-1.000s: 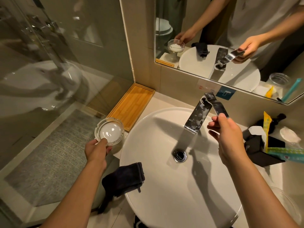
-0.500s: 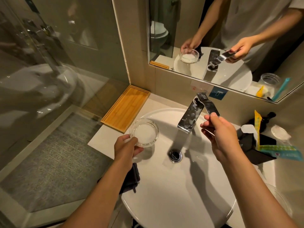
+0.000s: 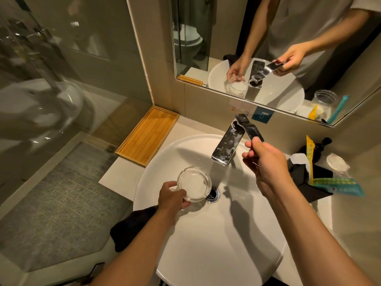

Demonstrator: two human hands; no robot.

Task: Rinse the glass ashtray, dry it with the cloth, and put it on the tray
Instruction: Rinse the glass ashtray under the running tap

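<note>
My left hand (image 3: pixel 172 198) grips the round glass ashtray (image 3: pixel 194 183) by its near rim, holding it over the white basin (image 3: pixel 226 244), just left of the drain (image 3: pixel 213 195) and below-left of the chrome tap spout (image 3: pixel 225 148). My right hand (image 3: pixel 266 164) is closed on the tap's lever handle (image 3: pixel 250 129). I see no water running. The dark cloth (image 3: pixel 129 229) hangs over the basin's left edge, partly behind my left forearm. The bamboo tray (image 3: pixel 148 135) lies on the counter at the back left.
A mirror (image 3: pixel 268 48) covers the wall behind the tap. Right of the basin stand a black holder (image 3: pixel 309 182) with packets, a yellow sachet (image 3: pixel 309 149) and a wrapped item (image 3: pixel 338 164). A glass shower screen (image 3: pixel 51 79) bounds the left side.
My left hand has carried the ashtray from beside the counter's left end rightward into the basin, close to the drain. My right hand has stayed on the tap lever.
</note>
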